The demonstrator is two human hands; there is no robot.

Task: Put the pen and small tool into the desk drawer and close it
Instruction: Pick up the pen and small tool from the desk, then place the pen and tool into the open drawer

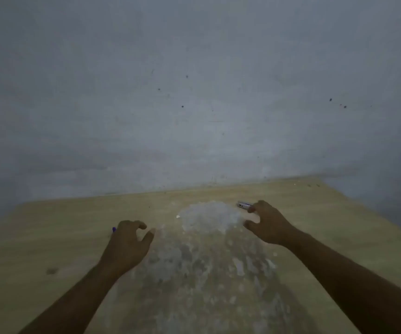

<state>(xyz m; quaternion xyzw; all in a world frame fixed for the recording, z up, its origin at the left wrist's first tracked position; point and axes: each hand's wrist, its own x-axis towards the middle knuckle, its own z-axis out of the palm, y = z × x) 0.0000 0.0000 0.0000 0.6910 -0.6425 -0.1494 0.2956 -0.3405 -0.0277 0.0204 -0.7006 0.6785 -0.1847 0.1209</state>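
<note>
A pen shows only as a small purple tip (114,229) poking out from behind my left hand (128,244), which hovers over it with fingers curled and apart. A small silver metal tool (244,204) lies on the wooden desk (50,227) near the back. My right hand (268,222) reaches to it, fingertips touching its near end, thumb spread away. Neither hand clearly grips anything. No drawer is in view.
A large worn, whitish patch (206,249) covers the middle of the desk between my hands. A grey wall (194,92) rises right behind the desk's back edge. The desk's right edge runs diagonally at the far right.
</note>
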